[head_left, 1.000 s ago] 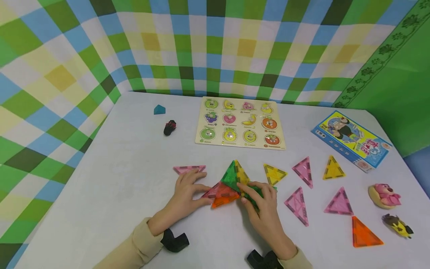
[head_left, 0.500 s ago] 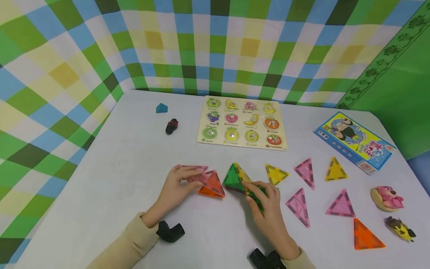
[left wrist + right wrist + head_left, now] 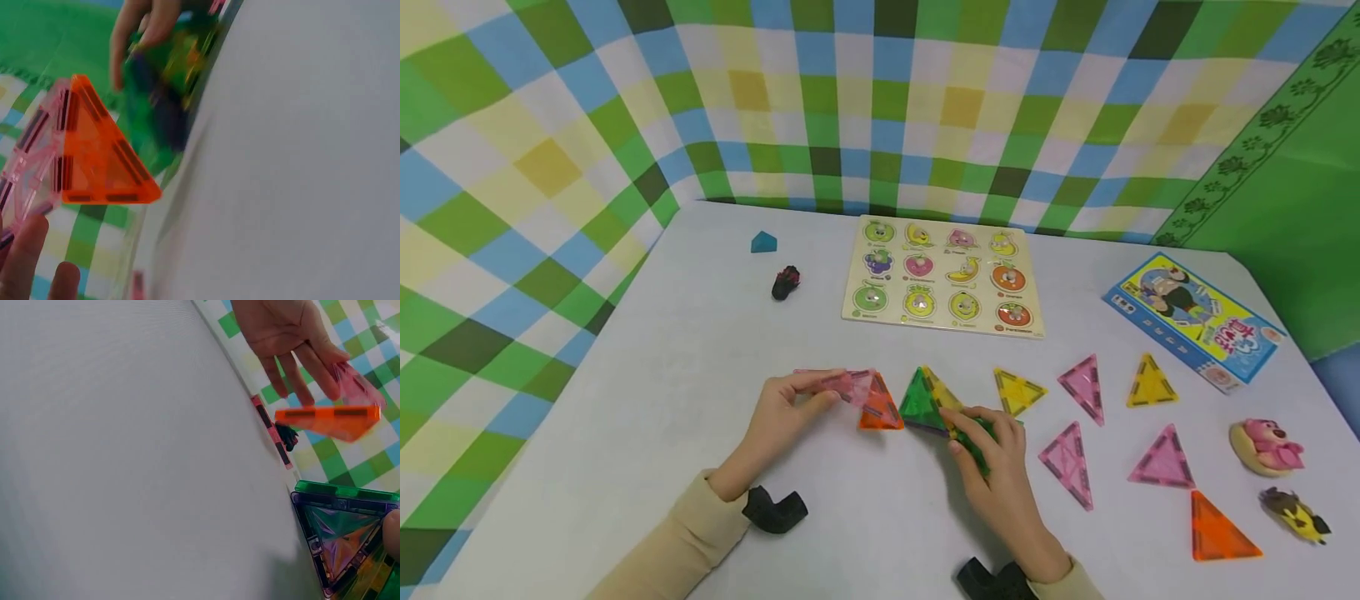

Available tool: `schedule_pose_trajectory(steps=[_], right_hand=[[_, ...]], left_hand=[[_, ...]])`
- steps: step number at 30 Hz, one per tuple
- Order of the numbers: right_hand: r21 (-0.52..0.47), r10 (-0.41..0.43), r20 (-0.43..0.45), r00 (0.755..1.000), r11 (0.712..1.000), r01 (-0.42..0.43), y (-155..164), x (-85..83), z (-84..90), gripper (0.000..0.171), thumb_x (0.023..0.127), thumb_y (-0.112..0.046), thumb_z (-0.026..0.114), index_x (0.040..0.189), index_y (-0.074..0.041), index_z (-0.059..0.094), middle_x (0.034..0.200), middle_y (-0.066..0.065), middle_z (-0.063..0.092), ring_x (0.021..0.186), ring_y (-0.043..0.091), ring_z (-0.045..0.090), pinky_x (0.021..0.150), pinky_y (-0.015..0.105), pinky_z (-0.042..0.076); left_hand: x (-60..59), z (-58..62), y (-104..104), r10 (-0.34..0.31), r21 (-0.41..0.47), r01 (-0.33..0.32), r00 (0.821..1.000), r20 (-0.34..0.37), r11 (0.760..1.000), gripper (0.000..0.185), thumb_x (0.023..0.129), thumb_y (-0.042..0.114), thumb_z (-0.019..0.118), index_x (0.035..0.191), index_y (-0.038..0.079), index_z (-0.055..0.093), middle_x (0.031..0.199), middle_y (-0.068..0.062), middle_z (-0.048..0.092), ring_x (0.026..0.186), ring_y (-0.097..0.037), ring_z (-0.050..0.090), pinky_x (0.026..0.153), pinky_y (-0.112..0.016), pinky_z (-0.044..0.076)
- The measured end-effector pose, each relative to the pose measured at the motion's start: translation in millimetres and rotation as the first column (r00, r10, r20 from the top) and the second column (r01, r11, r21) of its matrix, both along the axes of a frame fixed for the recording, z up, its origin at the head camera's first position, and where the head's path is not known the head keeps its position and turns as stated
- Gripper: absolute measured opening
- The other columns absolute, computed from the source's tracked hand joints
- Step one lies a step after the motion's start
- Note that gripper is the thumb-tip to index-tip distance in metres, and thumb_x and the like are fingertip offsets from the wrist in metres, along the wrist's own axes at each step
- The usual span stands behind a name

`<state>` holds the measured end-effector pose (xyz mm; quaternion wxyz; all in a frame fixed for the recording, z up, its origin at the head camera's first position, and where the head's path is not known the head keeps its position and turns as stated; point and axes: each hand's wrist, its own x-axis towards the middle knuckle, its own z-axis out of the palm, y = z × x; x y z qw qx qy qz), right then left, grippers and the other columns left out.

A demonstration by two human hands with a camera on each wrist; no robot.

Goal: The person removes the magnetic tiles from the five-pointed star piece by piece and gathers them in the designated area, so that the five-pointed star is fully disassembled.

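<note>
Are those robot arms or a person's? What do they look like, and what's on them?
A person's: the left hand and right hand are gloveless. The left sleeve is plain beige; the right sleeve, mostly out of view, matches. A black angular piece sits by each sleeve's end.

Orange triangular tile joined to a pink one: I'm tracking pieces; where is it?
In the head view, the translucent orange tile is right of the left hand, which pinches the joined pink tile, and left of the green-yellow tile structure.
</note>
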<state>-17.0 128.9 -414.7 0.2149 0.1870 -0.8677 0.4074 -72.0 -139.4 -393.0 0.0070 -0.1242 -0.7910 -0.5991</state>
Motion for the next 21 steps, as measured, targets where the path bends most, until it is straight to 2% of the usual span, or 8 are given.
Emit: schedule_pose_trajectory(steps=[3, 5, 8, 11, 16, 21], right_hand=[[-0.001, 0.005, -0.011, 1.000, 1.000, -0.005, -0.1, -0.4, -0.1, 0.038, 0.079, -0.001, 0.065, 0.114, -0.014, 0.063, 0.113, 0.013, 0.051, 0.106, 0.035, 0.035, 0.083, 0.052, 0.022], [0.003, 0.013, -0.016, 1.000, 1.000, -0.012, -0.2, -0.7, -0.3, 0.039, 0.078, -0.002, 0.067, 0.114, -0.014, 0.063, 0.113, 0.013, 0.050, 0.106, 0.035, 0.035, 0.083, 0.052, 0.022], [0.018, 0.035, -0.006, 0.999, 0.999, -0.035, -0.5, -0.3, -0.8, 0.043, 0.073, -0.006, 0.071, 0.114, -0.014, 0.062, 0.113, 0.013, 0.049, 0.106, 0.035, 0.034, 0.082, 0.053, 0.022], [0.028, 0.051, 0.048, 0.998, 0.998, -0.053, -0.7, 1.1, -1.0, 0.050, 0.069, -0.013, 0.075, 0.116, -0.016, 0.060, 0.114, 0.012, 0.046, 0.107, 0.033, 0.031, 0.082, 0.054, 0.021], [0.051, 0.046, 0.133, 0.990, 0.997, -0.053, -1.7, 3.1, -0.3, 0.063, 0.063, -0.034, 0.081, 0.119, -0.019, 0.056, 0.118, 0.011, 0.042, 0.111, 0.030, 0.026, 0.083, 0.055, 0.020], [0.052, 0.034, 0.140, 0.990, 0.998, -0.041, -3.6, 3.3, 0.1, 0.060, 0.065, -0.034, 0.080, 0.118, -0.019, 0.057, 0.117, 0.011, 0.042, 0.110, 0.031, 0.027, 0.083, 0.056, 0.020]], left_hand=[[8.4, -7.6, 13.5, -0.068, 0.000, 0.068, 0.996, 0.052, 0.998, 0.027, 0.081, 0.014, 0.068, 0.106, 0.006, 0.068, 0.100, -0.003, 0.067, 0.094, -0.012, 0.057, 0.079, -0.027, 0.043], [13.3, -11.9, 21.5, -0.098, 0.008, 0.097, 0.992, 0.085, 0.995, 0.028, 0.081, 0.016, 0.068, 0.106, 0.006, 0.068, 0.102, -0.002, 0.066, 0.099, -0.012, 0.057, 0.082, -0.027, 0.043], [19.9, -14.7, 30.4, -0.117, 0.033, 0.114, 0.986, 0.121, 0.993, 0.029, 0.080, 0.019, 0.069, 0.107, 0.007, 0.068, 0.102, -0.002, 0.066, 0.103, -0.013, 0.056, 0.084, -0.028, 0.043], [24.3, -14.3, 35.4, -0.116, 0.056, 0.110, 0.984, 0.138, 0.992, 0.030, 0.080, 0.020, 0.069, 0.106, 0.006, 0.068, 0.100, -0.002, 0.066, 0.104, -0.013, 0.056, 0.086, -0.027, 0.042], [27.0, -12.9, 37.5, -0.106, 0.053, 0.100, 0.985, 0.133, 0.994, 0.029, 0.079, 0.019, 0.069, 0.105, 0.007, 0.068, 0.099, -0.001, 0.067, 0.099, -0.012, 0.059, 0.086, -0.030, 0.043], [27.1, -11.0, 35.8, -0.111, 0.038, 0.108, 0.988, 0.105, 0.993, 0.029, 0.078, 0.019, 0.070, 0.104, 0.006, 0.069, 0.094, -0.001, 0.068, 0.093, -0.013, 0.060, 0.082, -0.031, 0.043]])
